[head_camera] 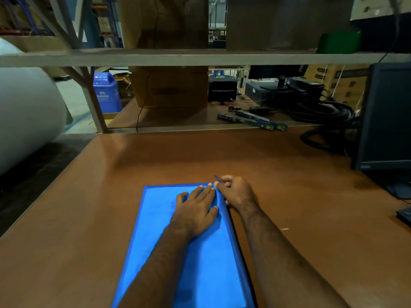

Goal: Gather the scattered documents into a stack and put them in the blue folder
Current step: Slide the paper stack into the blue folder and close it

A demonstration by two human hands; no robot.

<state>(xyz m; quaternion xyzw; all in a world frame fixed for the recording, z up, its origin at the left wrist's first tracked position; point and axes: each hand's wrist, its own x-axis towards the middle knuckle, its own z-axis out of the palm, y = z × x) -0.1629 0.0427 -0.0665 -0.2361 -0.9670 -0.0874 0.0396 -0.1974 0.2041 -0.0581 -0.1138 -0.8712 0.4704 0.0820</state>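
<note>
The blue folder (195, 247) lies shut on the brown bench (289, 178), near the person and in the middle of it, its long sides running near to far. No loose documents show on the bench, so I judge them already inside, and the step in hand to be fastening the cover.

The left hand (195, 207) lies flat on the cover towards the far right corner, fingers straight and spread, pressing down; its grip is apart. The right hand (235, 193) sits just beside it at that corner, fingers curled, and seems to pinch a thin blue strap or cord (217, 178) that sticks up from the edge. What exactly the strap is, I cannot tell.

To do this well, keep the left palm's weight on the cover so that it does not slide or spring up, and draw the strap around the corner without tugging the cover askew.

The folder is a bright, plain blue with a slightly darker rim along its left and far edges. It lies flat, with no paper poking out. A dark monitor (387, 116) stands at the far right.
</note>
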